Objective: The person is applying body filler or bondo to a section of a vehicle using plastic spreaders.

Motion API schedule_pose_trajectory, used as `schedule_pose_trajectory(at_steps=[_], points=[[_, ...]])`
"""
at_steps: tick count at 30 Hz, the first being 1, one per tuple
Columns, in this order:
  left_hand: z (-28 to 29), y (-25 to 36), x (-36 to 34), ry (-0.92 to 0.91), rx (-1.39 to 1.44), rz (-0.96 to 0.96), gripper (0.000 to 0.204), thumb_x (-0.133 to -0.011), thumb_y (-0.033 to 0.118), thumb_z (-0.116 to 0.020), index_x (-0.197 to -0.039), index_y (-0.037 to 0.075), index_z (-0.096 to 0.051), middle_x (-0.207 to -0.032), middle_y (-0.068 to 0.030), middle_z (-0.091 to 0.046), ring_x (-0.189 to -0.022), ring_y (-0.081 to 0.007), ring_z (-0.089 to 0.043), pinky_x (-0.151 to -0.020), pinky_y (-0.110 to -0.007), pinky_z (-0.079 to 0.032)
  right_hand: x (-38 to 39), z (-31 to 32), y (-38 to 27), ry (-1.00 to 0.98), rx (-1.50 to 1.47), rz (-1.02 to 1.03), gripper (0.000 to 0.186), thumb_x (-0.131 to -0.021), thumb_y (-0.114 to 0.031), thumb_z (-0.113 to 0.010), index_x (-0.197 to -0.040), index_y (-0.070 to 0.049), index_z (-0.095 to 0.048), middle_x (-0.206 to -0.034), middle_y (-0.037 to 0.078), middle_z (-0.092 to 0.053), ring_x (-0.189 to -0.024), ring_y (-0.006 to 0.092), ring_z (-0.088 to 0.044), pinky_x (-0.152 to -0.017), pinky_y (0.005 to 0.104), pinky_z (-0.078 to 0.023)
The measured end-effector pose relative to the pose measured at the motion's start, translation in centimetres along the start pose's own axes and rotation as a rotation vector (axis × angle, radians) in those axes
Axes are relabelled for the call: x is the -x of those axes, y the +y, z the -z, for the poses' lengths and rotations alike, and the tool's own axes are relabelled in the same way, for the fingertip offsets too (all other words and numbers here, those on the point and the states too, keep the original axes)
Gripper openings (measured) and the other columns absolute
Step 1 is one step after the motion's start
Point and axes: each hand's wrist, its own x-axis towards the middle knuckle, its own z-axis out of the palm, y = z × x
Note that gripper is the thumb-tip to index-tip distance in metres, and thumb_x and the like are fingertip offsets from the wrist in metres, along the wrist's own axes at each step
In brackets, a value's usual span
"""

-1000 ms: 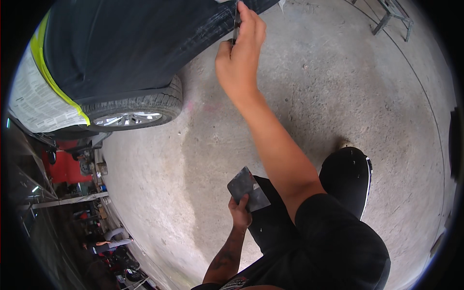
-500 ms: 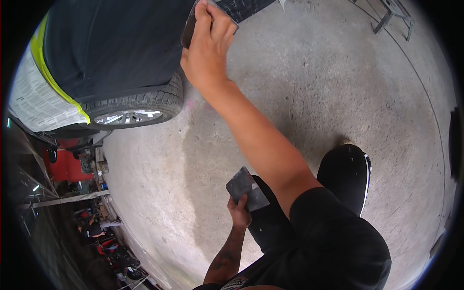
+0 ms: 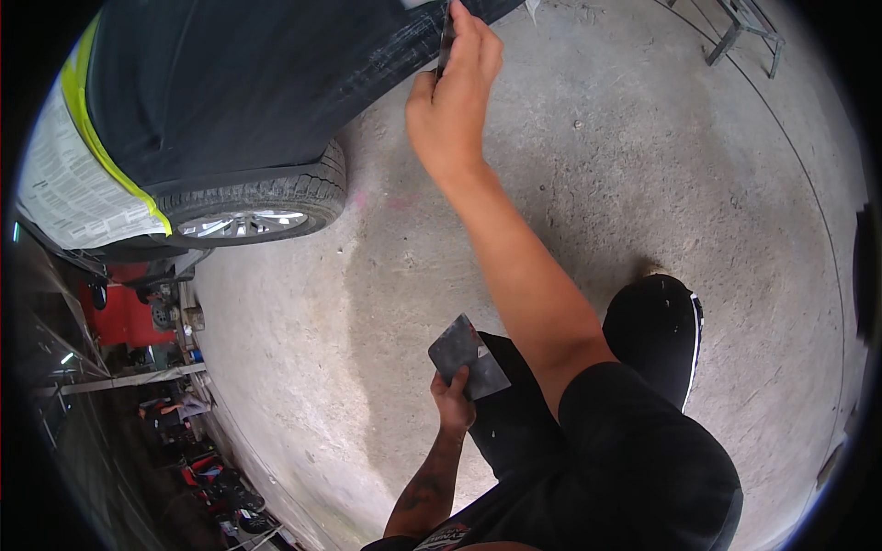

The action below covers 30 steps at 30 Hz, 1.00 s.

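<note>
My right hand [image 3: 457,110] is raised toward the dark car bumper [image 3: 239,83] at the top. It grips a thin flat dark spreader [image 3: 446,41], seen nearly edge-on against the panel's lower right part; its upper end is cut off by the picture's edge. Pale streaks mark the bumper beside the spreader, and a light grey patch [image 3: 416,3] shows at the very top. Down by my knee, my left hand [image 3: 454,401] is closed on a dark grey flat plate [image 3: 464,354], thumb on its face.
A tyre with a silver wheel [image 3: 248,223] stands under the bumper. Newspaper [image 3: 78,184] edged with yellow-green tape [image 3: 92,129] covers the car's side. A metal stand [image 3: 746,32] is at the far right on the concrete floor [image 3: 588,174]. Another person [image 3: 175,410] is at the far left.
My right hand has moved right along the bumper and turned the spreader edge-on, uncovering pale streaks on the panel. My left hand and its plate stay nearly still.
</note>
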Motion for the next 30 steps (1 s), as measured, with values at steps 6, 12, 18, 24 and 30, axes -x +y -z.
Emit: schedule_pose_trajectory(at_steps=[6,12,18,24,30], points=[[0.0,-0.1,0.0,-0.003,0.007,-0.001,0.032,-0.088,0.007,-0.066,-0.118,0.002,-0.058,-0.108,-0.0076,-0.066,-0.097,-0.0203,-0.065,-0.087,-0.035,-0.052,-0.9,0.2,-1.7,0.007,0.006,-0.02,0.071,-0.078,0.018,-0.049,-0.146,0.0,-0.034,-0.135,0.023,-0.039,-0.127,0.0398,-0.038,-0.11,0.0447,-0.031],[0.2,0.0,0.1,0.004,0.027,0.008,0.028,-0.09,0.003,-0.064,-0.117,0.002,-0.058,-0.108,-0.0064,-0.067,-0.095,-0.0173,-0.065,-0.087,-0.031,-0.051,-0.4,-0.9,-1.4,-0.01,0.082,0.145,0.068,-0.078,0.018,-0.048,-0.143,0.0,-0.04,-0.133,0.021,-0.045,-0.125,0.0397,-0.042,-0.109,0.0445,-0.032],[0.0,0.0,0.0,0.022,0.028,0.002,0.028,-0.09,0.003,-0.064,-0.117,0.001,-0.058,-0.107,-0.0066,-0.067,-0.094,-0.0178,-0.065,-0.085,-0.031,-0.052,0.0,0.3,-0.7,-0.024,-0.033,0.114,0.071,-0.073,0.017,-0.054,-0.14,-0.001,-0.042,-0.134,0.02,-0.043,-0.122,0.0386,-0.043,-0.104,0.0458,-0.036],[0.0,0.0,0.4,0.019,0.018,-0.009,0.027,-0.09,0.003,-0.064,-0.116,0.001,-0.059,-0.107,-0.0066,-0.067,-0.093,-0.0174,-0.065,-0.085,-0.032,-0.052,-1.2,0.8,-2.0,0.082,-0.123,0.005,0.062,-0.077,0.019,-0.046,-0.137,0.004,-0.043,-0.13,0.024,-0.048,-0.123,0.0393,-0.048,-0.107,0.0418,-0.037],[-0.1,0.0,0.4,0.023,0.042,-0.008,0.027,-0.09,0.003,-0.064,-0.116,0.001,-0.059,-0.108,-0.0068,-0.067,-0.094,-0.0173,-0.065,-0.085,-0.032,-0.052,-1.3,-0.1,-2.2,0.058,-0.091,-0.039,0.064,-0.079,0.015,-0.053,-0.14,0.005,-0.037,-0.134,0.024,-0.043,-0.128,0.0397,-0.041,-0.111,0.043,-0.032]])
